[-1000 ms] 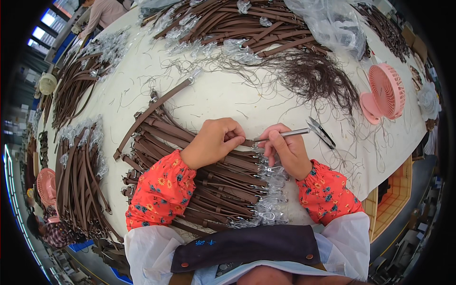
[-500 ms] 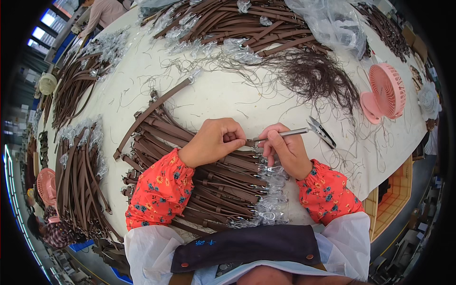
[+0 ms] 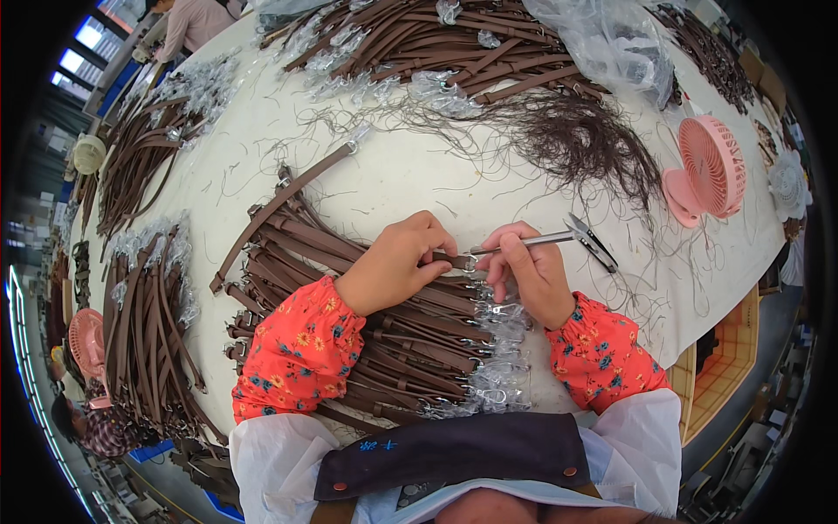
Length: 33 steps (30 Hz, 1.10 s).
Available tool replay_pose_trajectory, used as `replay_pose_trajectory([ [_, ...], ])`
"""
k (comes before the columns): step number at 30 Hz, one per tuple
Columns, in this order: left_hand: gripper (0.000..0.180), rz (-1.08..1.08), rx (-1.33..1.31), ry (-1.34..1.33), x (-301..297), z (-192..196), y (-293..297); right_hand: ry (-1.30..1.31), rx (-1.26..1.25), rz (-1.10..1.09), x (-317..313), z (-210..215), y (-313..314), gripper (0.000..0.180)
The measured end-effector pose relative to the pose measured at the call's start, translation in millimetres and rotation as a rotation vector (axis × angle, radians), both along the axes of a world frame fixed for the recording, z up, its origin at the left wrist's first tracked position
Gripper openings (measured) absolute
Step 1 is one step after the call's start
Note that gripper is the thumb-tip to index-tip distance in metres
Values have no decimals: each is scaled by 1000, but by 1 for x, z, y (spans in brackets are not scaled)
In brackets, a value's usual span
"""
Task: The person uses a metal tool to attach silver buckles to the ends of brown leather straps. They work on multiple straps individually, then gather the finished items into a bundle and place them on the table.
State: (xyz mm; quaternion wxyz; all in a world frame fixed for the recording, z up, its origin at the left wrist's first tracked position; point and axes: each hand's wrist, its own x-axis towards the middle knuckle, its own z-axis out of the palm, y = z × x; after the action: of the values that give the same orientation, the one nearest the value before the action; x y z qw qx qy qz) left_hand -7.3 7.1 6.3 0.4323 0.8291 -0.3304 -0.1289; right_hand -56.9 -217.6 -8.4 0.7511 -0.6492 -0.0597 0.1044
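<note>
My left hand (image 3: 401, 261) pinches the end of a brown strap (image 3: 456, 260) between thumb and fingers, just short of its metal fitting. In my right hand (image 3: 526, 272) is a slim silver pen-like tool (image 3: 543, 238), gripped between thumb and forefinger, its tip at the strap's end. Beneath both hands lies a thick row of brown straps (image 3: 410, 341), whose metal clasps wrapped in clear plastic (image 3: 499, 362) line up on the right. One strap (image 3: 288, 210) lies slantwise at the row's far left. Beyond my right hand rests a pair of thread snips (image 3: 594, 244).
A dark heap of loose threads (image 3: 580, 144) sits at the back right, near a pink desk fan (image 3: 709, 170). More strap piles (image 3: 436, 44) lie at the back and left (image 3: 144, 323). A yellow crate (image 3: 729, 367) stands below the table's right edge. Another person (image 3: 196, 31) is at the far left.
My left hand has shifted slightly up and its fingers now sit along the strap end, which shows more. The silver tool's tip has moved slightly right and up with my right hand.
</note>
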Motion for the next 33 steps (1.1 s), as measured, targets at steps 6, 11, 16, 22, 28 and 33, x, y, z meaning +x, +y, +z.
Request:
replay_pose_trajectory([
  [6,11,-45,18,-83,1,-6,2,34,-34,35,1,2,-1,39],
  [11,9,-35,15,-66,4,-6,2,55,-55,72,0,4,-2,40],
  [16,9,26,22,-14,2,-4,-1,57,-53,87,0,6,-1,40],
  [22,9,48,29,20,1,-3,-1,66,-49,91,0,5,-1,39],
  [28,9,51,27,19,1,-3,-1,70,-51,96,0,5,-2,39],
  [33,9,50,29,11,2,-3,-1,71,-51,89,0,5,-1,39],
])
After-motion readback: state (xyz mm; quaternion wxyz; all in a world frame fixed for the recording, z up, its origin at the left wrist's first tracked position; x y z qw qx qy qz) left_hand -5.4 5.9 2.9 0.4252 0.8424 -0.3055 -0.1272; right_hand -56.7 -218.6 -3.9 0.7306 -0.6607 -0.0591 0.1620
